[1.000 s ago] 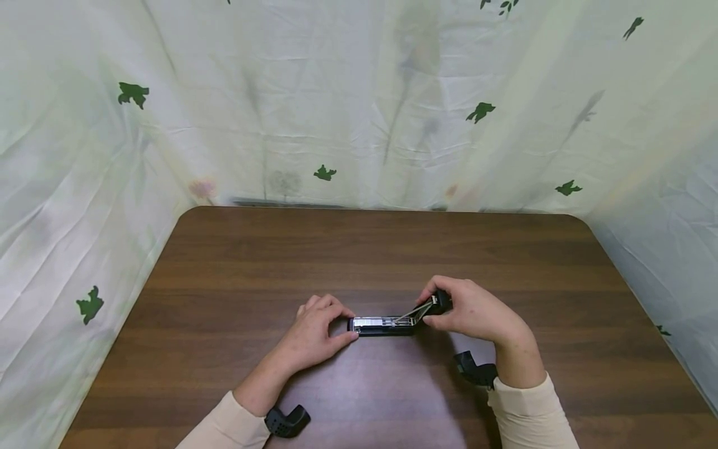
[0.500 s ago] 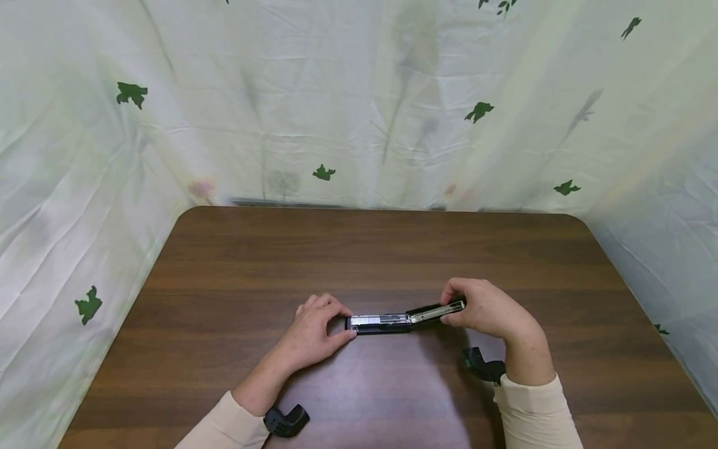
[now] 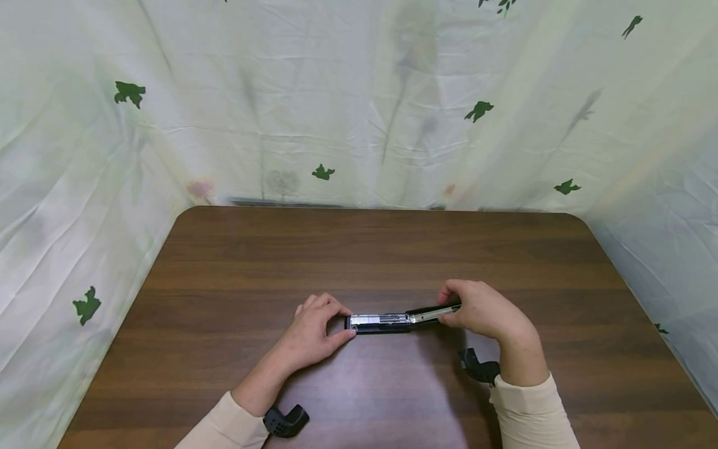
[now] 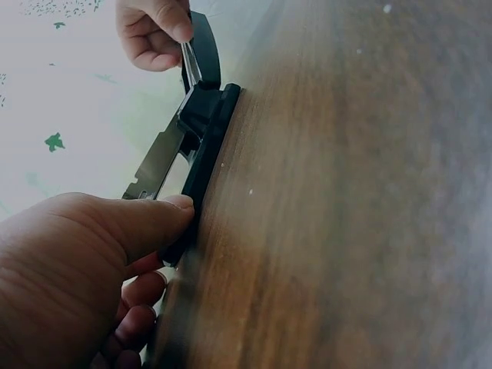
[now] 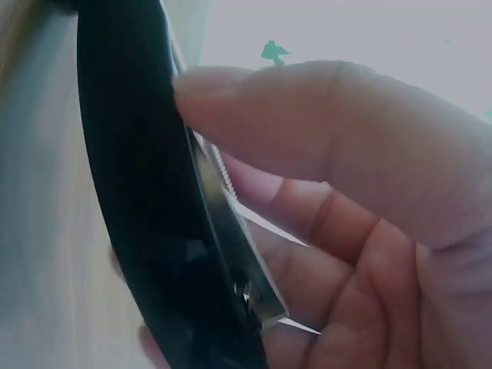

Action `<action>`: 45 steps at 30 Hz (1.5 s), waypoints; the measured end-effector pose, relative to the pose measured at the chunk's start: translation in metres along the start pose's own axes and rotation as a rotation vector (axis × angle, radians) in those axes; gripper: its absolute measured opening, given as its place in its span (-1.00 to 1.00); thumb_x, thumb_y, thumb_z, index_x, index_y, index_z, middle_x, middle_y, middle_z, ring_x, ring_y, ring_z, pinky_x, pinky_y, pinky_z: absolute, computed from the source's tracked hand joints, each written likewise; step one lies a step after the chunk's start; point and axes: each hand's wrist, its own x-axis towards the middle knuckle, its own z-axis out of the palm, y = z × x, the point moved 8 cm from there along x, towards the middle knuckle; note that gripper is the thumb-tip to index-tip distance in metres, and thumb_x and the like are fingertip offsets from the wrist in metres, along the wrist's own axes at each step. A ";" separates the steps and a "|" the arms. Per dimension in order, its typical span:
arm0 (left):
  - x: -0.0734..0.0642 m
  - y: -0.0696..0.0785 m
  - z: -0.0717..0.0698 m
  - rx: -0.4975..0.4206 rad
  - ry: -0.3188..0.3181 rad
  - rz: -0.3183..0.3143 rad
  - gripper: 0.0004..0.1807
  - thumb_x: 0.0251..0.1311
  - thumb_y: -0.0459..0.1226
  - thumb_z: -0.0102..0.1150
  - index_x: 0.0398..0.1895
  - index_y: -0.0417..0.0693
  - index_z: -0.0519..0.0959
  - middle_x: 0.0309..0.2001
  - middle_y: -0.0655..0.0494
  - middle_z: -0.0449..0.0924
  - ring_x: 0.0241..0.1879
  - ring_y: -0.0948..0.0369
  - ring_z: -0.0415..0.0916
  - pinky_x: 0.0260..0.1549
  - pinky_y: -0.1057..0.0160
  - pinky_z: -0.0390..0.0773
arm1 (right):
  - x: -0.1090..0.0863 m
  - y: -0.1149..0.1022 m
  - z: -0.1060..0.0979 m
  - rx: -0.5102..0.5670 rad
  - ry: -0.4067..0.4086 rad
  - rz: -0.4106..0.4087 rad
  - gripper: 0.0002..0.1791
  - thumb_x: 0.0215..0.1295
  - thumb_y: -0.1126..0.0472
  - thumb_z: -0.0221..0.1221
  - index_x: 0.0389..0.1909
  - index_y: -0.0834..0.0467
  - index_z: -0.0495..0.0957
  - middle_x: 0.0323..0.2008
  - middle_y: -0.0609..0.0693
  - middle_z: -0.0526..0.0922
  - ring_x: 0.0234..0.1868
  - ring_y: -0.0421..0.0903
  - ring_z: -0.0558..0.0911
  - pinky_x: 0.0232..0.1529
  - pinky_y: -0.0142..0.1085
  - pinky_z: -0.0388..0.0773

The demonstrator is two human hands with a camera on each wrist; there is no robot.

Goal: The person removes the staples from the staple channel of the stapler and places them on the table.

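A black stapler (image 3: pixel 381 323) lies unfolded on the table, its metal magazine facing up. My left hand (image 3: pixel 314 329) pinches the left end of its base between thumb and fingers. In the left wrist view the metal magazine (image 4: pixel 160 157) stands at an angle over the black base (image 4: pixel 207 161). My right hand (image 3: pixel 487 312) grips the top cover, which is swung far back to the right of the hinge and tilted slightly up. Seen from the right wrist, the thumb presses the edge of the curved black cover (image 5: pixel 138 184), and a metal strip (image 5: pixel 242 254) runs along its inner side.
The brown wooden table (image 3: pixel 359 255) reaches to a pale curtain (image 3: pixel 359 112) with leaf prints behind and at the sides. Black wrist devices (image 3: pixel 287 421) hang near both cream sleeves.
My right hand has swung the stapler's cover farther back and down to the right, then shifted very slightly left. The thin metal piece now lies along the cover. My left hand stays put.
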 end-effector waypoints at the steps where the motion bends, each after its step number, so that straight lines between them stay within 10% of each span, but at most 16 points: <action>1: 0.000 0.000 0.000 -0.001 0.001 0.000 -0.72 -0.06 0.03 0.35 -0.24 0.30 0.59 -0.26 0.43 0.41 -0.21 0.35 0.26 -0.25 0.22 0.18 | 0.000 -0.002 0.000 -0.002 0.015 -0.010 -0.79 0.02 0.12 0.33 -0.34 -0.02 0.50 -0.38 -0.16 0.55 -0.35 -0.14 0.48 -0.34 -0.21 0.38; 13: 0.000 -0.002 0.001 0.004 0.005 0.002 -0.71 -0.06 0.04 0.35 -0.24 0.30 0.58 -0.26 0.42 0.42 -0.22 0.35 0.26 -0.26 0.23 0.18 | 0.006 -0.054 0.012 0.024 0.136 -0.248 -0.91 0.15 0.18 0.23 -0.42 -0.09 0.52 -0.47 -0.32 0.52 -0.36 -0.29 0.53 -0.30 -0.30 0.47; 31: 0.000 0.000 0.000 -0.003 0.011 0.007 -0.70 -0.08 0.03 0.36 -0.25 0.28 0.59 -0.28 0.39 0.43 -0.25 0.35 0.26 -0.28 0.24 0.18 | 0.017 -0.065 0.048 -0.034 0.045 -0.210 -0.91 0.22 0.09 0.16 -0.46 -0.09 0.51 -0.70 -0.29 0.46 -0.72 -0.35 0.45 -0.58 -0.36 0.39; 45: 0.000 0.001 -0.001 0.003 0.011 0.010 -0.71 -0.08 0.03 0.36 -0.25 0.30 0.58 -0.28 0.42 0.41 -0.25 0.35 0.26 -0.29 0.24 0.18 | 0.020 -0.074 0.054 -0.170 0.124 -0.234 -0.83 0.12 0.10 0.20 -0.62 -0.13 0.51 -0.72 -0.33 0.39 -0.68 -0.31 0.37 -0.60 -0.37 0.32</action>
